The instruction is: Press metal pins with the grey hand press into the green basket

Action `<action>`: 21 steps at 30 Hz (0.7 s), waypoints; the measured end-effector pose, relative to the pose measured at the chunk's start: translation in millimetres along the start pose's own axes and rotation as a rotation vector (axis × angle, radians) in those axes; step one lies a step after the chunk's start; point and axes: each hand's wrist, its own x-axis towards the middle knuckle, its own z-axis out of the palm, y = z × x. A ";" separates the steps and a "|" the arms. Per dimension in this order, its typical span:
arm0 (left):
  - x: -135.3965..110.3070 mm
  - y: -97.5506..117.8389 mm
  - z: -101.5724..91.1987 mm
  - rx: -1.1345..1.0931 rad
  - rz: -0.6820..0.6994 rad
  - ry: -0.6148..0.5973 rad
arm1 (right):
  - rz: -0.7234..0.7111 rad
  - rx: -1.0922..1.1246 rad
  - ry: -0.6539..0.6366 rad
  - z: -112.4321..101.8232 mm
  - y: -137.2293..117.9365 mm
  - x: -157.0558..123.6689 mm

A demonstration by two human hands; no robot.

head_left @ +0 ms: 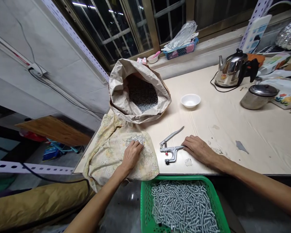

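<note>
My left hand (pixel 132 154) rests on a floral cloth (pixel 99 152), its fingers bent together at the edge of a small pile of metal screws (pixel 135 139). What those fingertips hold, if anything, is hidden. My right hand (pixel 196 148) lies on the table with curled fingers around the end of one handle of grey snap-fastener pliers (pixel 171 150). The pliers lie flat with their handles spread apart and a small red piece near the jaw. Behind the cloth, a paper-lined sack (pixel 116 81) gapes toward me, with many small metal pieces (pixel 145 97) inside.
A green basket (pixel 144 207) full of silvery screws (pixel 184 204) sits at the table's front edge. Farther back are a white bowl (pixel 190 101), a steel kettle (pixel 230 71) with its cord, and a lidded metal pot (pixel 257 97). A blue basket (pixel 180 50) stands on the windowsill.
</note>
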 end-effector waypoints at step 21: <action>7.5 -1.8 -3.7 -0.004 0.130 -0.094 | -0.029 -0.097 -0.145 -13.2 -2.1 12.5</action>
